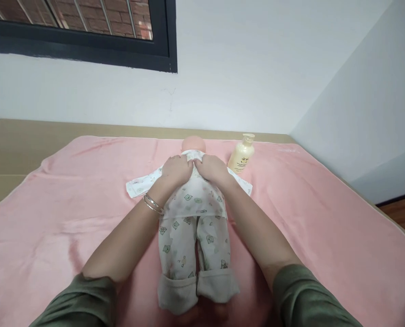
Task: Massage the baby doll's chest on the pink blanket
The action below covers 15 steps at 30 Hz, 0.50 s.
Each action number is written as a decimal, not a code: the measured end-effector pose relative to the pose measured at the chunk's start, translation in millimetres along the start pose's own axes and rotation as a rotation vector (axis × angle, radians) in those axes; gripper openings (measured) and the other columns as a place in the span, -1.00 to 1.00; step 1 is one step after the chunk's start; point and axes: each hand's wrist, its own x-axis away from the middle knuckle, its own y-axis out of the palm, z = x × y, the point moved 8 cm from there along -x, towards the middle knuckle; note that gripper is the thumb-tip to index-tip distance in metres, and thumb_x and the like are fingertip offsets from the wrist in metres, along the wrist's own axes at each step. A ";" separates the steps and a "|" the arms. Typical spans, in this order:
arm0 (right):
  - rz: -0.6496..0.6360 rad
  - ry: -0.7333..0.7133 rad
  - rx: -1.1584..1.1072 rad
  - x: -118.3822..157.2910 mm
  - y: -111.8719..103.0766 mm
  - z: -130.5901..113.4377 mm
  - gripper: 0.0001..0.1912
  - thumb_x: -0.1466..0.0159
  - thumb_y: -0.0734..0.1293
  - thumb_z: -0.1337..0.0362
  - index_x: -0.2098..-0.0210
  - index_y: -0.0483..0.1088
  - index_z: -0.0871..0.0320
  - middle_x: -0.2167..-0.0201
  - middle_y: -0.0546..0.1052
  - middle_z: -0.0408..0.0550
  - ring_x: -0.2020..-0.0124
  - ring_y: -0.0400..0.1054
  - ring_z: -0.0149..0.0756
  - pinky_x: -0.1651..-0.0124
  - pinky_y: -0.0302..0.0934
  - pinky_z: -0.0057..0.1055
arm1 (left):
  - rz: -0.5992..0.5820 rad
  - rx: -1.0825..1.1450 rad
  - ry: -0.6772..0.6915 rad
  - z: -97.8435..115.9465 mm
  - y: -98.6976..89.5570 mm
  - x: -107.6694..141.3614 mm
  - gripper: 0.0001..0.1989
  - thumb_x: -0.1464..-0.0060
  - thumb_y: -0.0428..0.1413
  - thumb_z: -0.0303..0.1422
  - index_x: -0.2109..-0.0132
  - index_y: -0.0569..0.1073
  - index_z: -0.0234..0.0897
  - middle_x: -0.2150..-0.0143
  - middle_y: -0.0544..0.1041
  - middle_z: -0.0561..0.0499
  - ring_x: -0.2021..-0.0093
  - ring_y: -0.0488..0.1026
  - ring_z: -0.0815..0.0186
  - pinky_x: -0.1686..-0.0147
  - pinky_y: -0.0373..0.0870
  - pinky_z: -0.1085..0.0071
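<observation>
A baby doll (197, 200) lies stretched out in the middle, its smooth round head (193, 143) away from me. It wears a white printed top and matching trousers (178, 247) with wide turned-up cuffs. Both sleeves spread out to the sides. My left hand (177, 169) is closed around the left side of the upper body, below the head. On the other side my right hand (212, 168) grips it the same way. The two thumbs nearly meet at the middle of the top; most of my other fingers are hidden. Which way the doll faces I cannot tell.
A pale yellow pump bottle (242, 154) stands behind the right sleeve. Under everything spreads a pink blanket (86, 195) on a wooden surface (25, 141). A white wall (236, 68) with a dark-framed window (165, 34) rises behind, and another wall is at right.
</observation>
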 end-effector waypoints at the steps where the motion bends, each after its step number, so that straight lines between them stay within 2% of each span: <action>1: -0.022 0.035 -0.055 -5.3 0.0 9.6 -0.38 -0.48 0.01 -0.05 -0.02 0.50 0.24 -0.01 0.59 0.24 -0.03 0.47 0.06 0.02 0.27 -0.23 | 0.000 -0.041 0.000 7.3 -3.3 6.2 -0.53 -0.33 -0.19 -0.27 -0.09 0.47 -0.48 -0.08 0.55 -0.38 -0.15 0.48 -0.03 -0.15 0.34 0.16; 3: -0.068 0.053 -0.127 -12.5 2.0 21.0 -0.28 -0.46 -0.03 -0.17 -0.09 0.48 0.26 -0.09 0.55 0.24 -0.08 0.46 0.05 0.00 0.26 -0.25 | -0.015 -0.084 0.011 18.2 -5.9 14.5 -0.59 -0.30 -0.13 -0.33 -0.04 0.49 -0.51 -0.05 0.56 -0.40 -0.15 0.49 -0.01 -0.13 0.35 0.20; 5: -0.072 0.034 -0.113 -13.3 3.3 21.4 -0.25 -0.46 -0.04 -0.18 -0.10 0.46 0.28 -0.10 0.55 0.26 -0.08 0.45 0.05 -0.02 0.25 -0.25 | -0.017 -0.077 0.024 20.0 -4.7 14.1 -0.61 -0.29 -0.12 -0.35 -0.02 0.50 -0.50 -0.03 0.57 -0.39 -0.12 0.50 0.00 -0.11 0.37 0.21; 7: -0.017 -0.001 0.001 -7.6 2.7 11.9 -0.31 -0.48 -0.03 -0.10 -0.09 0.45 0.32 -0.03 0.57 0.29 -0.04 0.46 0.08 -0.03 0.24 -0.20 | -0.006 -0.013 0.010 10.0 0.0 4.6 -0.55 -0.32 -0.17 -0.28 -0.04 0.49 -0.47 -0.05 0.57 -0.37 -0.10 0.51 -0.01 -0.09 0.38 0.19; 11: 0.111 -0.159 0.288 10.9 5.1 -25.7 -0.50 -0.49 0.01 0.20 0.06 0.50 0.34 0.10 0.58 0.33 0.05 0.46 0.10 -0.02 0.22 -0.10 | -0.048 0.226 -0.041 -21.9 17.8 -22.6 -0.38 -0.33 -0.29 -0.07 -0.06 0.50 -0.40 -0.12 0.55 -0.32 -0.13 0.50 -0.02 -0.07 0.39 0.20; 13: 0.100 -0.226 0.324 14.0 9.5 -35.6 -0.53 -0.48 0.01 0.29 0.15 0.52 0.32 0.11 0.58 0.33 0.07 0.46 0.08 -0.01 0.22 -0.10 | -0.067 0.283 -0.044 -28.6 21.5 -28.3 -0.34 -0.33 -0.32 -0.03 -0.05 0.51 -0.39 -0.13 0.55 -0.30 -0.14 0.49 0.00 -0.08 0.38 0.22; 15: 0.073 -0.198 0.237 8.1 9.7 -27.9 -0.52 -0.48 0.01 0.25 0.14 0.53 0.30 0.09 0.58 0.33 0.05 0.47 0.06 -0.03 0.22 -0.13 | -0.063 0.229 -0.033 -25.1 17.8 -24.6 -0.34 -0.34 -0.33 -0.05 -0.08 0.50 -0.41 -0.12 0.55 -0.32 -0.13 0.49 -0.02 -0.09 0.38 0.19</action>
